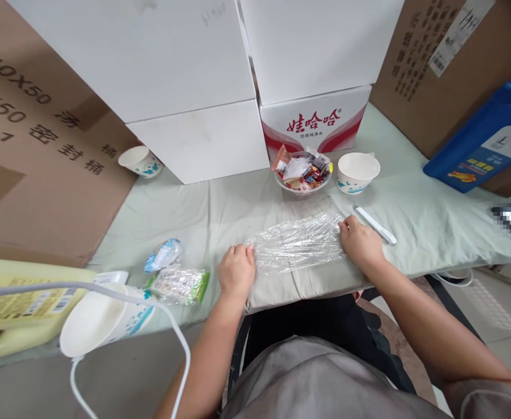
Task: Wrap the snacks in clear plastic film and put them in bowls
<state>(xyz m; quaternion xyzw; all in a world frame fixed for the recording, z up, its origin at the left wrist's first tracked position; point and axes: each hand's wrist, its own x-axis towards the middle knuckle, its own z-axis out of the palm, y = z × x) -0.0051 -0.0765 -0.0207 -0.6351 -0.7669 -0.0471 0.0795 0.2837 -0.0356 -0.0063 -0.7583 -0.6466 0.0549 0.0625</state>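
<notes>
A crinkled sheet of clear plastic wrap [299, 244] stretches across the cloth between my two hands. Its left end is pinched in the closed fingers of my left hand [237, 269]. At the other end, my right hand [361, 241] grips the plastic with curled fingers. Just beyond my right hand lies a white box cutter [375, 224]. Left of my left hand are a clear-wrapped packet with green edges [180, 284] and a blue-and-white packet [163, 255].
Behind the plastic stand a bowl of wrapped snacks [303, 187] and a paper cup [358, 173]. White boxes [203, 145] rise at the back. A blue bottle [478, 139] leans at right. Another paper cup [93, 320], a white cable [181, 343] and a yellow jug [15, 314] are at left.
</notes>
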